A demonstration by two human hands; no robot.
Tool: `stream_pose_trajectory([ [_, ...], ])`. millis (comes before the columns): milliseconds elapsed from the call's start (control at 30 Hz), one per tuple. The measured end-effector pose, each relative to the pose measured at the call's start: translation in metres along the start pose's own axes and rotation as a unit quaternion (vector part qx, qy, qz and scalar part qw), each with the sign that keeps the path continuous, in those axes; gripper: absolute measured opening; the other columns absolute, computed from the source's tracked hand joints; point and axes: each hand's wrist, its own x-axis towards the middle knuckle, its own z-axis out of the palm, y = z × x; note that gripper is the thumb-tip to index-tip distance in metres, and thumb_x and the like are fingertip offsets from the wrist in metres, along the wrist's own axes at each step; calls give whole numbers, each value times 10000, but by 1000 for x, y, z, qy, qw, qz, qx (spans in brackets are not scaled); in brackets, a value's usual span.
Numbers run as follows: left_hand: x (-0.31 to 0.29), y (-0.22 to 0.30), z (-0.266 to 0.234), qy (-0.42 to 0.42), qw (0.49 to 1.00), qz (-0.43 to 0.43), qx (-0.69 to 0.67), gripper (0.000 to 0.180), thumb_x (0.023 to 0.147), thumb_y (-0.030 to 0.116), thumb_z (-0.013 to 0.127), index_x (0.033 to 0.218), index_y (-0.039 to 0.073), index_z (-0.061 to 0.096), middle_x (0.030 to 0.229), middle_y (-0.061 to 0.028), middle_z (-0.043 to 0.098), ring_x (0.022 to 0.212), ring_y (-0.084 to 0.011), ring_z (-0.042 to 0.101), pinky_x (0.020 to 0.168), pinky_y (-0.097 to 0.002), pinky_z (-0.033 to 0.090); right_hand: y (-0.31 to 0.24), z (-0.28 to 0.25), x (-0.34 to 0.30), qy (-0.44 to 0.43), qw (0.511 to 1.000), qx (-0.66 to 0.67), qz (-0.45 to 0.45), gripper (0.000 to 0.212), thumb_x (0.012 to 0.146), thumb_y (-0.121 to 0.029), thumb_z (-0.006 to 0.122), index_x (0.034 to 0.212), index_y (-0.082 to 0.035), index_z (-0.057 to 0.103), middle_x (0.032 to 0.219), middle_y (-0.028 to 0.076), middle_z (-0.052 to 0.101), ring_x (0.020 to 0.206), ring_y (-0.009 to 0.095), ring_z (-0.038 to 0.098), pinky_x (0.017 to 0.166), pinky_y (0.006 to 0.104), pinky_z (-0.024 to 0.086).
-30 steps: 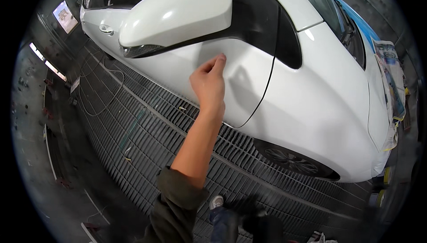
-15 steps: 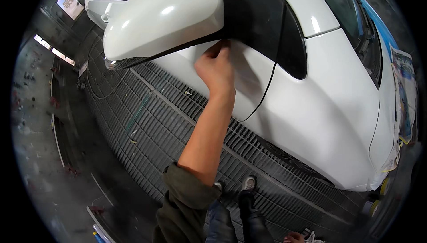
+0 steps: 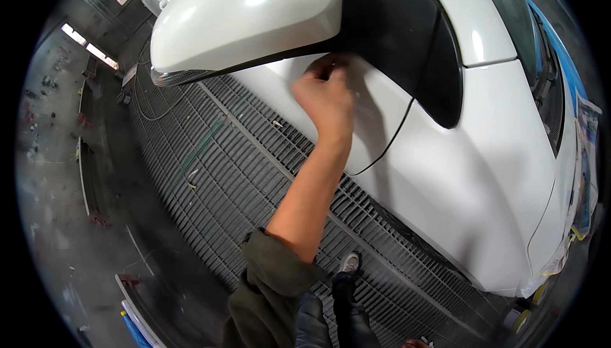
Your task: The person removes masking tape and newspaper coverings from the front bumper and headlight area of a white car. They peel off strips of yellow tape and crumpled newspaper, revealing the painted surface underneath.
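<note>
**Your left hand (image 3: 326, 101) sits under the white door mirror (image 3: 248, 20)**

The mirror fills the upper middle of your view, fixed beside the dark side window (image 3: 382, 23) of the white car. Your left hand is raised just below its inner end, in front of the front door (image 3: 369, 115). Your fingers are curled inward, thumb and fingertips drawn close together; you cannot tell from here whether they pinch anything or touch the mirror's dark underside, because the tips run into shadow.

Your rolled-up olive sleeve (image 3: 277, 268) bunches near the elbow. Your right hand (image 3: 415, 343) only just enters at the lower edge, well apart from the mirror, and its grip cannot be made out.

To the right of the door, the front fender (image 3: 468, 182) curves away toward blue sheeting (image 3: 565, 68) and printed paper (image 3: 587, 134) at the car's front. Below you lies dark metal floor grating (image 3: 254, 189), with a gray shoe (image 3: 350, 262) on it.
</note>
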Motion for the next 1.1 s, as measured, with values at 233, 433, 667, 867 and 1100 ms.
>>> stream_pose_trajectory([
  [233,-4,5,5,-4,999,-16,-28,162,846,68,638,910,-65,705,682,-60,619,554,-96,495,491,-275,426,-12,5,-13,48,998,16,32,330,952,-194,621,1192,20,548,946,139,639,815,252,648,696,396,562],
  [433,-2,1,2,-25,1000,-5,15,220,829,97,647,962,-66,713,684,-63,623,583,-98,489,554,-272,422,-16,10,-15,72,997,9,40,332,953,-196,623,1201,13,552,953,132,637,830,230,648,701,374,562],
  [667,0,0,9,-15,1000,-9,2,201,807,89,653,906,-79,704,658,-58,614,583,-91,479,537,-272,424,-3,7,-7,46,998,40,20,282,960,-165,613,1183,0,561,906,96,617,734,169,571,673,326,519],
  [867,2,3,7,10,999,-28,-29,149,803,81,652,819,-64,682,636,-43,588,548,-93,465,459,-270,402,-7,10,0,-3,999,48,13,200,972,-124,582,1132,-7,560,827,58,558,696,143,511,652,319,476],
  [1100,28,-21,-7,45,997,32,58,202,809,117,691,797,-78,640,601,-94,582,559,-138,464,565,-321,416,-3,13,0,0,998,65,8,127,979,-108,555,1070,-22,569,746,24,521,660,126,487,599,286,434],
])
